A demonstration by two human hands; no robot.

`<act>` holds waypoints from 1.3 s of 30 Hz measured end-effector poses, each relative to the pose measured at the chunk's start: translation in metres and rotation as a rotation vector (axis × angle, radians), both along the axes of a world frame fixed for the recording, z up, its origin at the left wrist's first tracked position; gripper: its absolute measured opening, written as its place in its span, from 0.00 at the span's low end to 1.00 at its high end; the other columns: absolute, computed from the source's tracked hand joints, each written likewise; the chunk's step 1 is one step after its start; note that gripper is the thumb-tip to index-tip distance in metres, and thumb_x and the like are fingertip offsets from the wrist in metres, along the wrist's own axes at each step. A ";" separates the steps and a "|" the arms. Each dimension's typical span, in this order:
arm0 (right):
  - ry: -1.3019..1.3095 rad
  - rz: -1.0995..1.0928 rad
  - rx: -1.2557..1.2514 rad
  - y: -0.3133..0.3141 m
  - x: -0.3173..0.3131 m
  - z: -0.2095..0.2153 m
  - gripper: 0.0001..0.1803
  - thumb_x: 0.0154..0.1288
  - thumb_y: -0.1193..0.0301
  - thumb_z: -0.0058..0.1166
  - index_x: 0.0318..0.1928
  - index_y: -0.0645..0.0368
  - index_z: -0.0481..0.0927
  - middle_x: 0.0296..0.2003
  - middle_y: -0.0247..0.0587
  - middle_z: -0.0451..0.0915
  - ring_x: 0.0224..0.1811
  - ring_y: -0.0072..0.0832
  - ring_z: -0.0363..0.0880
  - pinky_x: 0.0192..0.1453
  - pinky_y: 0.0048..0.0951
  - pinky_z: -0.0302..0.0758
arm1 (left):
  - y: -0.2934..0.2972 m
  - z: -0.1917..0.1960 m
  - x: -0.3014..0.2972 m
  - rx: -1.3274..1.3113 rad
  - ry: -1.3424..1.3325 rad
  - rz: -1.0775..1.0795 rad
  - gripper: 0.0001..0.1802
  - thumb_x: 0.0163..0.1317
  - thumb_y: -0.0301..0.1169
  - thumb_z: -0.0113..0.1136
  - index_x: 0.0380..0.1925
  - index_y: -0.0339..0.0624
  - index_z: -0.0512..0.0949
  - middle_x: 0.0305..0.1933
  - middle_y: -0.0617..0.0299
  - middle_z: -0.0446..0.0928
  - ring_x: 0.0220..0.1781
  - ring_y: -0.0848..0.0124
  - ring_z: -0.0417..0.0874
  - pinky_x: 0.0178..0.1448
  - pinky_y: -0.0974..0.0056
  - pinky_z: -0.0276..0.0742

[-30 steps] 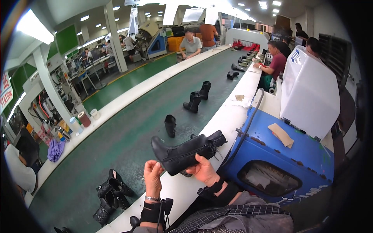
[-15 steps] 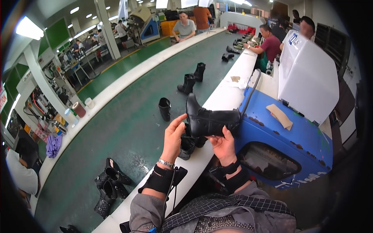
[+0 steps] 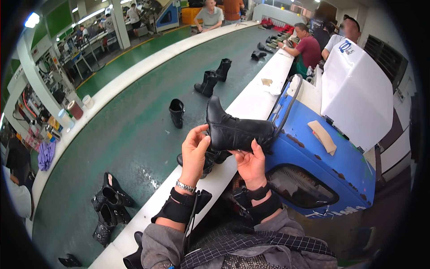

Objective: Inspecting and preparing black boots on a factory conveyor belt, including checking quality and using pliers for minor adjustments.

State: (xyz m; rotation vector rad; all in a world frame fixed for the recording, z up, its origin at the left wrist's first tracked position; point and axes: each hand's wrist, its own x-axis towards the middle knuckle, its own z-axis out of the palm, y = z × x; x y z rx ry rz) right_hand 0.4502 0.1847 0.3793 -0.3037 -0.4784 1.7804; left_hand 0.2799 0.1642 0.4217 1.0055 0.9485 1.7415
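Note:
A black ankle-high leather boot [image 3: 237, 131] lies on its side in the air, its toe pointing up and its shaft to the right. My right hand [image 3: 251, 165] grips the shaft from below, thumb on the near side. At the sole end, my left hand [image 3: 193, 150] has its fingers bent with the fingertips against the boot near the heel. Behind and below my hands, more black boots [image 3: 207, 167] rest at the belt's near edge, partly hidden. Farther up the belt stand a single boot [image 3: 177, 113] and a pair [image 3: 207, 84].
A green conveyor belt [image 3: 148, 125] with white edges runs ahead. Buckled boots [image 3: 109, 201] sit on its near left. To my right stands a blue machine [image 3: 309, 166] with a white cover [image 3: 358, 94]. Cups [image 3: 74, 109] and a purple cloth [image 3: 46, 155] line the far edge. Several people work farther off.
The fingers of my left hand have curled in more at the boot's sole end. The boot stays in my right hand. The whole view has shifted slightly.

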 end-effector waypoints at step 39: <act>-0.843 0.777 0.953 -0.094 -0.113 -0.114 0.52 0.51 0.76 0.68 0.70 0.58 0.47 0.70 0.47 0.50 0.72 0.37 0.53 0.72 0.36 0.55 | -0.215 -0.138 -0.113 -0.108 -0.306 0.749 0.27 0.51 0.26 0.68 0.51 0.39 0.69 0.46 0.62 0.74 0.49 0.71 0.75 0.56 0.65 0.71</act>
